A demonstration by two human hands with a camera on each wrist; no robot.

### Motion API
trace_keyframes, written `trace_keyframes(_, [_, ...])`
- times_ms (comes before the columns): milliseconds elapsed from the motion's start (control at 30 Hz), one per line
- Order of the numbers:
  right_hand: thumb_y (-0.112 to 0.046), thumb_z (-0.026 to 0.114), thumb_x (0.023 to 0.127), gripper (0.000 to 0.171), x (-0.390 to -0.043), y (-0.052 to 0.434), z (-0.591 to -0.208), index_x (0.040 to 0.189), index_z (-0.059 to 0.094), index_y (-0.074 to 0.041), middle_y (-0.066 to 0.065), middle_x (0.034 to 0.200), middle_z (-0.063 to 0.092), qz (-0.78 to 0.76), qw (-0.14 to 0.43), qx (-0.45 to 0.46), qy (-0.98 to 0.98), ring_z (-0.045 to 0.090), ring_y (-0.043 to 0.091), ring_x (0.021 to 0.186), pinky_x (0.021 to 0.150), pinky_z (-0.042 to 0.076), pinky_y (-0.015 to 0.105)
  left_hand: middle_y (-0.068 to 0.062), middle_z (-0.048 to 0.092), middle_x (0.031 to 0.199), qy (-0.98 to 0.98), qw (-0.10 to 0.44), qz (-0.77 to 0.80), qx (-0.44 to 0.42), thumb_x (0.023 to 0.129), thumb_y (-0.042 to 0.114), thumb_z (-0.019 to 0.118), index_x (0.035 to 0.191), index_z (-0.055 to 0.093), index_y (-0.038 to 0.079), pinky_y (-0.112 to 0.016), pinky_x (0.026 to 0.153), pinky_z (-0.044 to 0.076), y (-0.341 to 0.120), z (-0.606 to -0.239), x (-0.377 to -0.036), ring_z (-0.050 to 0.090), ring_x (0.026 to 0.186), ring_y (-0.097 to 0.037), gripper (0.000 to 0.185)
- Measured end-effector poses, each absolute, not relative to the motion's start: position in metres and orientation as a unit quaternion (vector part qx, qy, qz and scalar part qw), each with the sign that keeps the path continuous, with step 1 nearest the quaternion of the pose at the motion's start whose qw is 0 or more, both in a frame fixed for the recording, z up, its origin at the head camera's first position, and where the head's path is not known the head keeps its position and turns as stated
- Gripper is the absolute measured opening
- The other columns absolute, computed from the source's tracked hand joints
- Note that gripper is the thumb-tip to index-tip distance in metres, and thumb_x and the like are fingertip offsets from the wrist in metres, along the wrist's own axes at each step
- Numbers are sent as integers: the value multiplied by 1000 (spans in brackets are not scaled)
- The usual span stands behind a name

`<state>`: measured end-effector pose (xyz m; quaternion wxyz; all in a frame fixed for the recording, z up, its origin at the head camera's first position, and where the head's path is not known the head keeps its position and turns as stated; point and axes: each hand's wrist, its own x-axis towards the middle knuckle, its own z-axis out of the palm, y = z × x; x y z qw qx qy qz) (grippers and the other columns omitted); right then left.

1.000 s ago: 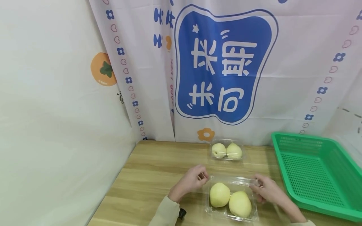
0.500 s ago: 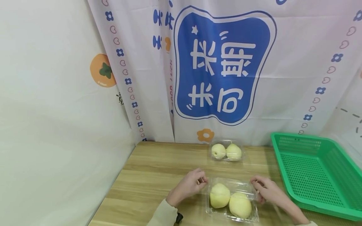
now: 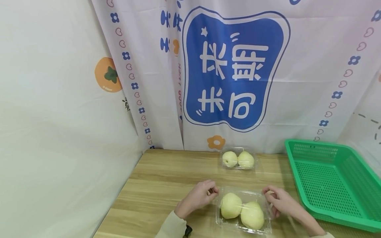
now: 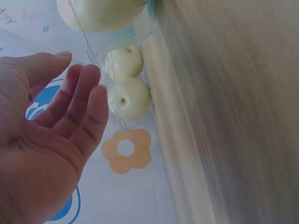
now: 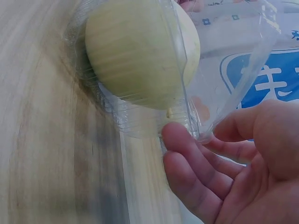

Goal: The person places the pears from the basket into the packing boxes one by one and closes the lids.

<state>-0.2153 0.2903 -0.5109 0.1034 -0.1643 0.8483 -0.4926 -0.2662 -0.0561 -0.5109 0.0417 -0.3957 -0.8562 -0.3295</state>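
Your left hand [image 3: 198, 197] sat at the near clamshell's [image 3: 243, 210] far-left corner, fingers [image 4: 79, 100] loosely extended and only slightly bent; from the wrist view they touched the clear edge rather than gripping it, thumb apart from the rest; your right hand [image 3: 279, 202] was at the far-right corner, fingers [image 5: 187, 161] relaxed and spread, fingertips against the edge of the clear lid [image 5: 219, 70]; no firm pinch visible on either side, so both hands read as loose on the plastic, holding nothing closed.

Near clamshell lay on the table [image 3: 160, 185] directly in front of you, between both hands; two pale yellow pears [image 3: 241, 209] inside, side by side and touching; lid sat over them, whether it was snapped down I couldn't tell.

Second clamshell [image 3: 238, 159] stood further back near the table's far edge, well apart from your hands, also with two pears; green perforated basket [image 3: 330, 180] was on the right side of the table, near your right hand but not touching it; printed cloth backdrop [image 3: 235, 69] hung behind the table, plain white panel [image 3: 59, 132] on the left.
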Motion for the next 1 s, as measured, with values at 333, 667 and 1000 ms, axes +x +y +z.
trace_keyframes(333, [-17,46,104,29,-215,291,-519,121,47,6,8,77,62,-544,126,-150,816,58,12,47,44,53,43,5,66,95,-863,6,-313,-396,91,13,68,93,64,14,-10,72,50,-59,-510,-263,59,84,3,5])
trace_keyframes(667, [-11,47,102,31,-215,282,-525,125,44,9,11,73,61,-566,111,-114,809,57,12,43,42,52,41,5,66,98,-874,-23,-305,-378,92,10,57,103,69,12,-14,75,50,-63,-508,-260,56,85,3,17])
trace_keyframes(1000, [-9,47,101,30,-219,275,-525,125,45,9,10,74,58,-579,94,-80,806,55,12,44,43,52,37,7,64,97,-887,-15,-302,-348,96,21,58,105,67,14,-14,74,50,-59,-508,-259,55,85,3,15])
